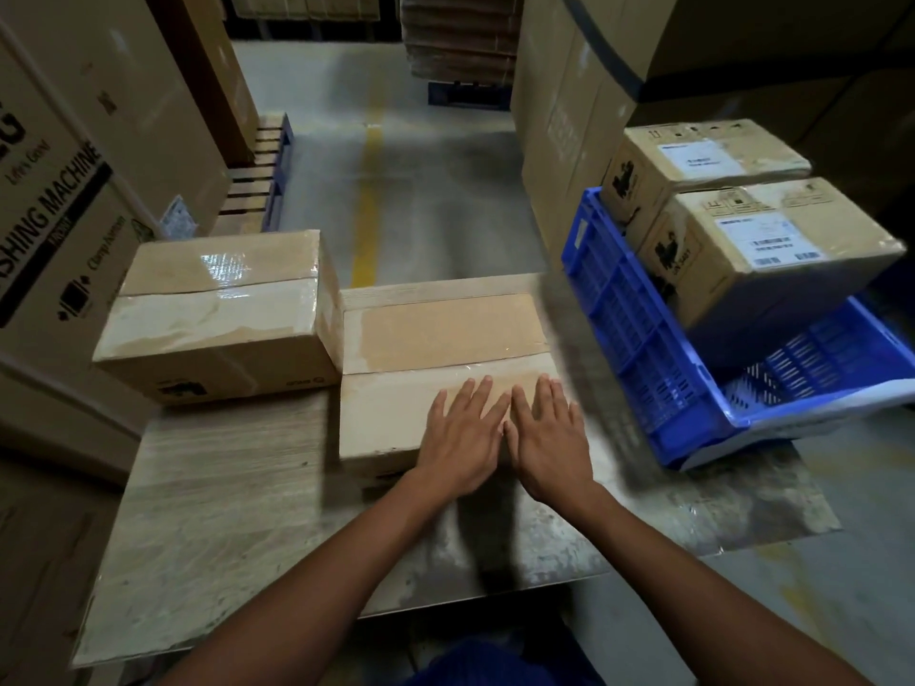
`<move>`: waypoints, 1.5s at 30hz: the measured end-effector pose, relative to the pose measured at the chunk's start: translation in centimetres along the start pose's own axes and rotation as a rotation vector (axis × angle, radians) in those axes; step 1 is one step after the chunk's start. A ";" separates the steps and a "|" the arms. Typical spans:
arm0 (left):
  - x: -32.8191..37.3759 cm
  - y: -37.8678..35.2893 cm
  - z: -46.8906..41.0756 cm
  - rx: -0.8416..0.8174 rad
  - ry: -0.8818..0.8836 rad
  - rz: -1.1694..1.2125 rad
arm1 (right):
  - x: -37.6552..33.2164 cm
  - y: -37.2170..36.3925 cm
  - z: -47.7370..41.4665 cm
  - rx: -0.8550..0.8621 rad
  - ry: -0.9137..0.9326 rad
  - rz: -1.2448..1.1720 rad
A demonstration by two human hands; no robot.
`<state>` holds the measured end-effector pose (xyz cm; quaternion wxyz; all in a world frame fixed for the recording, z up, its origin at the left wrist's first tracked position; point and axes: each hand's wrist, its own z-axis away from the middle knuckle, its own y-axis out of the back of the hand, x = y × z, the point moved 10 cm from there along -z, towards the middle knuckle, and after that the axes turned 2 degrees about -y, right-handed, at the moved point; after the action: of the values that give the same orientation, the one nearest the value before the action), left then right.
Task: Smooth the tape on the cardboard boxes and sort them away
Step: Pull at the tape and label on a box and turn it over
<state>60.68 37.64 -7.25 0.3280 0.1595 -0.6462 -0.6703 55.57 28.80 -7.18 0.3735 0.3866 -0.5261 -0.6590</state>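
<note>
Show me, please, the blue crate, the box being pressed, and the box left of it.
blue crate [624, 309]: head view, on its slatted left wall.
pressed box [445, 334]: head view, on the far flap of its top.
left box [218, 304]: head view, on the taped top face.

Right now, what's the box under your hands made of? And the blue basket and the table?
That box looks like matte brown cardboard, with shiny clear tape glinting along its seam. The blue crate seems hard plastic: glossy, with moulded slots. The table shows wood grain, worn and scuffed; real wood or printed laminate, I cannot tell.
</note>
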 end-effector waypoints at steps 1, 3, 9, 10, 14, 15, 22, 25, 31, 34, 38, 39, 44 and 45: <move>0.0 0.5 -0.2 0.004 -0.008 -0.018 | 0.0 0.3 -0.3 0.015 -0.007 0.009; -0.1 1.2 -1.0 0.040 0.000 -0.015 | -0.3 1.6 -1.2 0.075 0.018 0.017; -0.3 0.6 -3.1 0.020 0.043 0.043 | 0.3 0.8 -4.2 -0.028 0.173 0.003; -0.4 0.4 -3.3 0.009 0.050 0.035 | 0.5 0.4 -4.3 -0.042 0.182 0.007; -0.9 0.8 -3.9 0.033 0.056 -0.002 | 0.5 0.9 -4.7 -0.011 0.189 0.032; -0.7 1.5 -4.2 0.068 0.043 -0.025 | 0.3 1.5 -5.0 0.016 0.194 0.051; -2.2 1.5 -7.6 0.106 0.117 0.048 | -0.1 3.6 -9.5 -0.042 0.266 0.086; -3.1 0.9 -8.4 0.078 0.165 0.038 | -0.1 1.8 -10.5 -0.131 0.309 0.088; -3.2 2.9 -9.5 0.106 0.145 -0.079 | -0.1 3.8 -12.0 -0.038 0.316 0.111; -4.1 3.1 -10.4 0.117 0.176 -0.066 | 0.0 4.0 -13.7 -0.064 0.288 0.088; -5.2 1.2 -11.0 0.080 0.251 -0.048 | 1.2 0.5 -14.1 -0.217 0.250 -0.057; -5.3 1.2 -11.1 0.084 0.249 -0.044 | 1.3 0.2 -14.1 -0.234 0.240 -0.107; -5.3 1.6 -10.5 0.111 0.265 -0.030 | 1.2 0.8 -13.8 -0.205 0.213 -0.234; -5.6 1.8 -10.2 0.118 0.295 -0.020 | 1.2 0.9 -13.8 -0.189 0.213 -0.247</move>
<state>71.74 33.60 -7.83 0.4025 0.2816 -0.6278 -0.6038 67.56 22.01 -8.44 0.3780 0.4793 -0.3679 -0.7015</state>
